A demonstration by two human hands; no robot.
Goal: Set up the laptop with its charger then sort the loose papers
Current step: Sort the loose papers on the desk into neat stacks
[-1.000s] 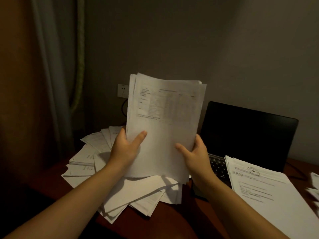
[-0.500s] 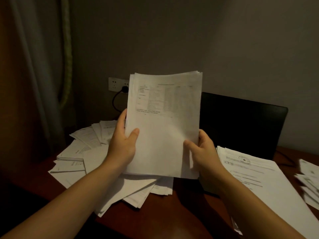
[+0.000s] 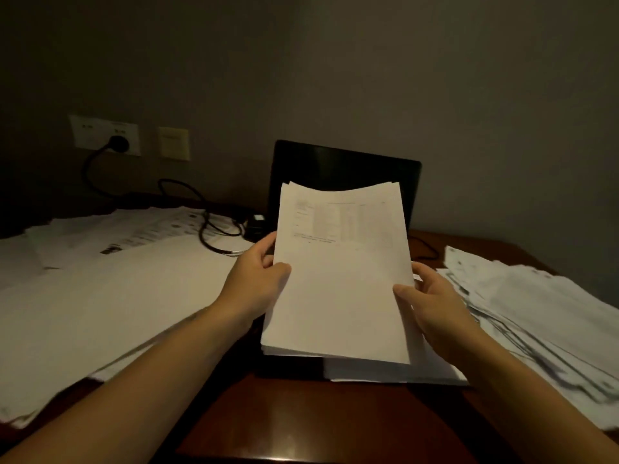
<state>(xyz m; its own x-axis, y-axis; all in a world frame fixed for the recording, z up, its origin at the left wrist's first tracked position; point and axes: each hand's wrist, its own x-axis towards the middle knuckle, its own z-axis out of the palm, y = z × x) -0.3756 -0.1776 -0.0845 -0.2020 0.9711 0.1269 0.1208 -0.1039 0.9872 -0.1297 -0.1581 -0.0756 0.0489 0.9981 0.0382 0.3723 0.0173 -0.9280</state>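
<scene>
Two hands, one stack of papers (image 3: 338,279): the left hand (image 3: 254,283) grips its left edge and the right hand (image 3: 432,303) its right edge, thumbs on the front sheet. The stack is held in front of one open, dark laptop (image 3: 345,169) at the middle of a reddish wooden tabletop (image 3: 301,413). One paper heap (image 3: 117,279) spreads to the left, another pile (image 3: 536,316) to the right. One black cable (image 3: 207,236) runs from a wall socket (image 3: 104,133) on the far left. The room is dim, with a grey wall (image 3: 435,78).
</scene>
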